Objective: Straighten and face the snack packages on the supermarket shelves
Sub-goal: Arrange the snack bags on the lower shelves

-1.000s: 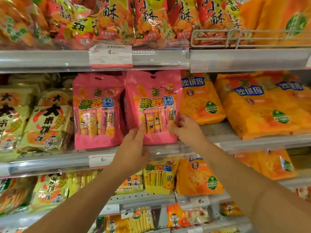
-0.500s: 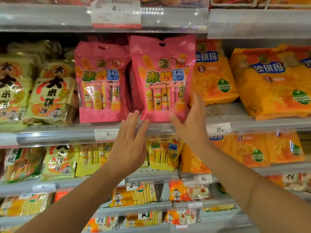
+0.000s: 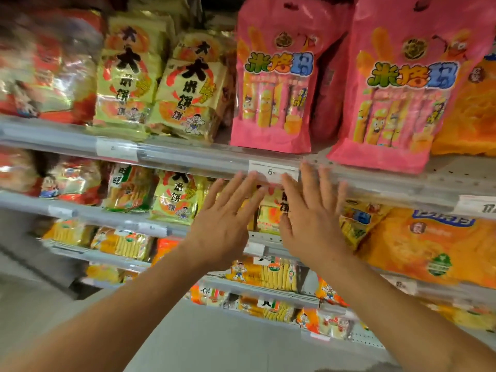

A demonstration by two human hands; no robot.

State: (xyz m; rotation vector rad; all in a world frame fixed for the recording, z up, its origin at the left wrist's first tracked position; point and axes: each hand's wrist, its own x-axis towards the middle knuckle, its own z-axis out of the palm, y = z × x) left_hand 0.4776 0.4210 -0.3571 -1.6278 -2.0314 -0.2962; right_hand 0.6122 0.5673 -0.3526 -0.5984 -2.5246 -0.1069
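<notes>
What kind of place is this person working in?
Most likely a supermarket snack aisle: tiered metal shelves packed with bagged snacks such as the pink packs, and price tags clipped along the shelf edges.

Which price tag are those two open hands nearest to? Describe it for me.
Find the two tall pink snack bags on the grey metal shelf. On that shelf's front edge, below the gap between them, sits a white paper price tag. Unlike neighbouring blurred tags, it shows a legible 6.
</notes>
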